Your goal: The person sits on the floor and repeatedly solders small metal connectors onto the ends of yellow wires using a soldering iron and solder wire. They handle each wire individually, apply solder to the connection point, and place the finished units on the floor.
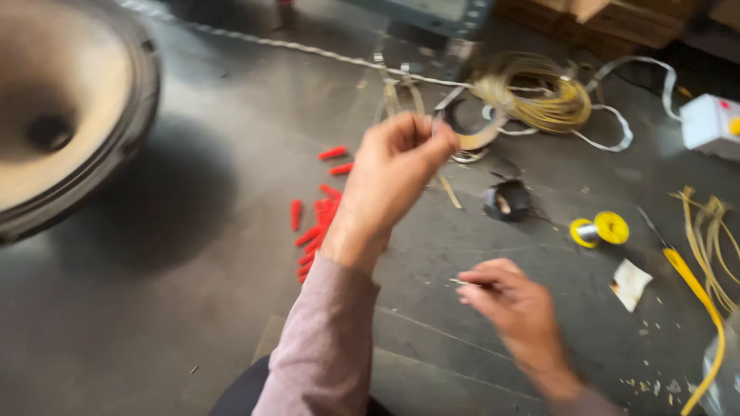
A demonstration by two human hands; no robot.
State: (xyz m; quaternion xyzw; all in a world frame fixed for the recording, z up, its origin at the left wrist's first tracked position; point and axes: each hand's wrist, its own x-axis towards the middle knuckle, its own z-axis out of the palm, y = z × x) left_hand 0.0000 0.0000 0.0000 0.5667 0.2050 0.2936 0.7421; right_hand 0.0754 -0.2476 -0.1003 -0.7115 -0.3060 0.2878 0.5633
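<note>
My left hand [389,181] is raised over the grey floor, its fingers pinched together near the tips on something too thin and blurred to make out. My right hand [512,304] is lower and to the right, fingers closed on a small thin pale piece [459,282] that sticks out to the left. A heap of several red plastic sleeves [314,219] lies on the floor just left of my left wrist. A black tape roll [506,201] lies between and beyond the two hands.
A large speaker cone [58,108] stands at the far left. A coil of yellowish wire [543,100] and pale strips lie at the back. A yellow solder spool [600,229], a yellow-handled tool [697,289], a white box [711,123] and a paper scrap [630,283] sit at right.
</note>
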